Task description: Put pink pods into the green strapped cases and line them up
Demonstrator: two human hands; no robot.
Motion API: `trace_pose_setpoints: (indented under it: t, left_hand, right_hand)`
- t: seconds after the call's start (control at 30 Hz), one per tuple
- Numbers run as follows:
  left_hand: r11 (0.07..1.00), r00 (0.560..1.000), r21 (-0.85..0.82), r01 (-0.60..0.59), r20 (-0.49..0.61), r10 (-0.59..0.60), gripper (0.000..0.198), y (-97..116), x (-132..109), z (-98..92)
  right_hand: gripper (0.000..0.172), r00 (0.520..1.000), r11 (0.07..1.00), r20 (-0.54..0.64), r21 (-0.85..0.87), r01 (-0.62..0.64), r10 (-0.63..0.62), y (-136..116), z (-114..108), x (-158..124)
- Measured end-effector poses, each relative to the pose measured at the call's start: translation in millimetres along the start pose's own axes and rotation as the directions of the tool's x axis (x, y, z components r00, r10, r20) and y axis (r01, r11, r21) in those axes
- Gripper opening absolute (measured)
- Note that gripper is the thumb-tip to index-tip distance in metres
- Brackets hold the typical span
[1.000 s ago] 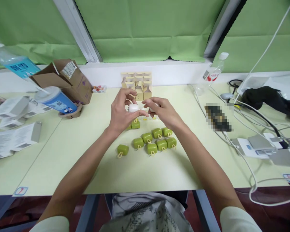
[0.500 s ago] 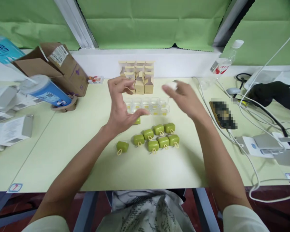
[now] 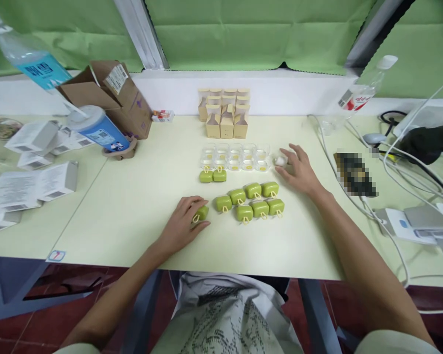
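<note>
My left hand (image 3: pixel 184 219) rests low on the table, its thumb and fingers around a small glossy green case (image 3: pixel 203 213) with a yellow loop. To its right are several matching green cases (image 3: pixel 260 209) in two loose rows. Another pair of green cases (image 3: pixel 206 176) sits side by side further back. Behind this pair stands a clear plastic tray (image 3: pixel 235 153) with cup-like compartments and yellow spots in them. My right hand (image 3: pixel 297 169) is at the tray's right end, fingers spread beside a small white crumpled-looking thing (image 3: pixel 280 161) on the table.
Small open cardboard boxes (image 3: pixel 227 120) stand grouped at the back. On the left are white boxes (image 3: pixel 35 182), a blue-labelled tub (image 3: pixel 101 130) and a brown carton (image 3: pixel 121 101). A clear bottle (image 3: pixel 362 93), cables (image 3: pixel 327 147) and a pixelated dark object (image 3: pixel 355 173) occupy the right.
My left hand has come down and toward me, from above the tray to the near-left green case. My right hand has lowered and let go of the white thing. The view has shifted left.
</note>
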State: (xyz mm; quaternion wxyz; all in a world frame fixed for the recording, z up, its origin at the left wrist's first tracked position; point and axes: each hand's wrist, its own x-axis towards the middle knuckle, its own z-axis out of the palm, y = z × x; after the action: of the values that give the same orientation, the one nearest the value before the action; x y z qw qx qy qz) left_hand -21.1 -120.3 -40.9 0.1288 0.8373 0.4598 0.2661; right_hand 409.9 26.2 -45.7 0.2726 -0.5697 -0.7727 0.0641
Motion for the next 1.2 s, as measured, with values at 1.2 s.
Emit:
trace_pose_setpoints:
  t: [1.2]
  left_hand:
    - [0.996, 0.974, -0.059, -0.072, -0.218, 0.057, 0.034, 43, 41, -2.6]
  right_hand:
    - [0.034, 0.948, 0.966, -0.319, 0.242, 0.094, -0.012, -158, -34, -92]
